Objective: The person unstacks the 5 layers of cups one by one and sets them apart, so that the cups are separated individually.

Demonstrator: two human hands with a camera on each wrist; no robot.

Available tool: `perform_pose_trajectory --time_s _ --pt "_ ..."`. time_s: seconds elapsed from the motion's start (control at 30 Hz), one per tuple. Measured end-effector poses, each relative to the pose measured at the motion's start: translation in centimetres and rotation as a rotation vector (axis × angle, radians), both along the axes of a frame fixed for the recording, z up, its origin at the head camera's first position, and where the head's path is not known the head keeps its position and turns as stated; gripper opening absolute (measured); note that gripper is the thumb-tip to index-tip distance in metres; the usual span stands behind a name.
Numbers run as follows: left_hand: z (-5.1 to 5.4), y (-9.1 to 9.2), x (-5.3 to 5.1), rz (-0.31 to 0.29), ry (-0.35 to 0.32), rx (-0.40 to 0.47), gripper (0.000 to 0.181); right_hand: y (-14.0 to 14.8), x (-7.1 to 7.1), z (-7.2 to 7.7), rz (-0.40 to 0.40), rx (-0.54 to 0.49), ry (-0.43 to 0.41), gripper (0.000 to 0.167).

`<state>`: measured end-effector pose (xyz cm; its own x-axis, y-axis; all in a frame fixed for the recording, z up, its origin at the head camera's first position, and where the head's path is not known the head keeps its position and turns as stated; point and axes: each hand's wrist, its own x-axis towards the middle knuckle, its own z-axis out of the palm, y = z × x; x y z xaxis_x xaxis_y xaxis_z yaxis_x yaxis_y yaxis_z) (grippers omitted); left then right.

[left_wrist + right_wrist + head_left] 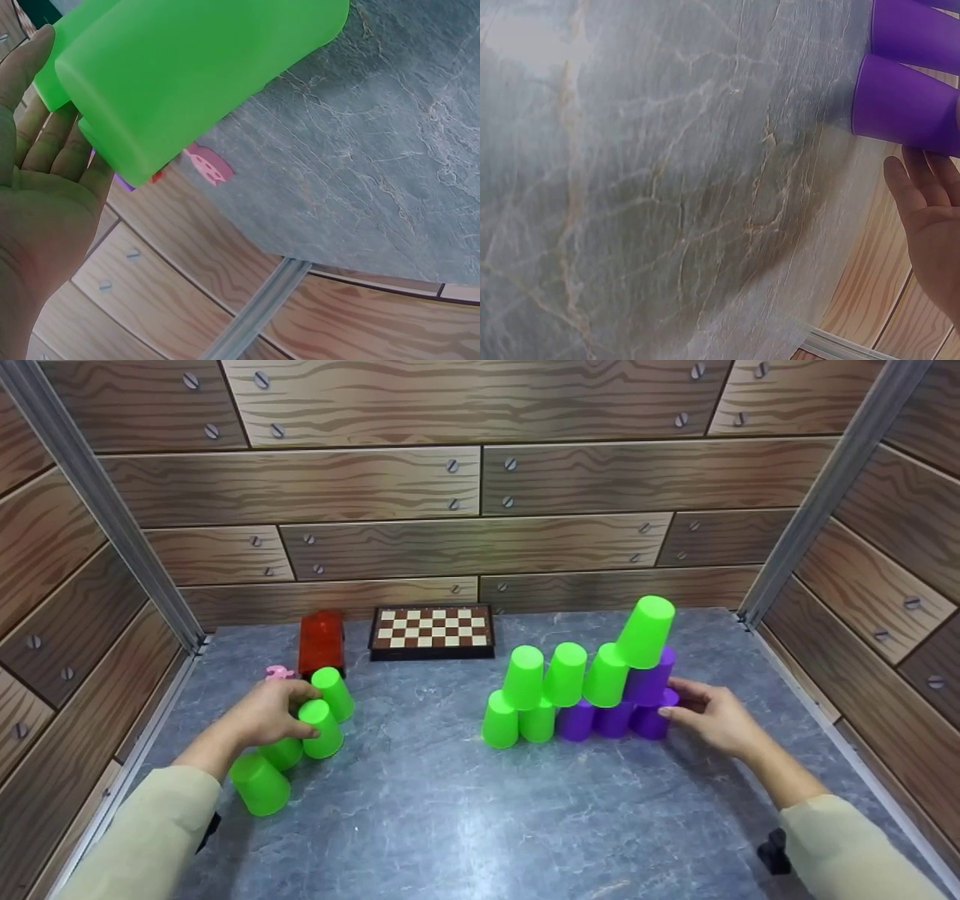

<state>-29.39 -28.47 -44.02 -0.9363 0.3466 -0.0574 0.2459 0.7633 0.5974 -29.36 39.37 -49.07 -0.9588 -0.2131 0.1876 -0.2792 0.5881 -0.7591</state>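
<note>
In the head view my left hand (266,716) pinches the upper end of an upside-down green cup (322,735) at the left, thumb in front and fingers behind. Beside it stand more green cups, one nearer me (259,786) and one farther back (334,695). On the right rises a stack of upside-down cups: green (500,721) and purple (576,721) below, mostly green (523,679) above, and a lone green cup (646,631) on top. My right hand (716,718) touches the lower right purple cup (904,105), fingers loosely extended.
A checkered game board (431,628) lies near the back wall, with a red object (322,641) to its left. A small pink item (279,671) sits behind my left hand. Wood-patterned panels (480,484) enclose the table (420,810) at the back and sides.
</note>
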Motion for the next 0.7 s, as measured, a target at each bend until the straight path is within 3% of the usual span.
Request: perform_pose_trajectory --time_s 0.2,0.37,0.57,0.7 --pt "0.1 0.0 0.3 0.016 0.003 -0.009 0.059 -0.1 0.0 0.0 0.001 -0.009 -0.004 0.057" --pt "1.0 0.0 0.5 0.017 0.023 0.001 0.058 -0.1 0.0 0.0 -0.01 0.006 -0.011 0.057" --pt "3.8 1.2 1.3 0.026 0.079 0.037 0.055 0.0 -0.1 0.0 -0.009 0.013 -0.011 0.059" --pt "6.4 3.9 1.3 -0.005 0.2 0.076 0.052 0.0 -0.1 0.1 -0.004 0.019 -0.015 0.059"
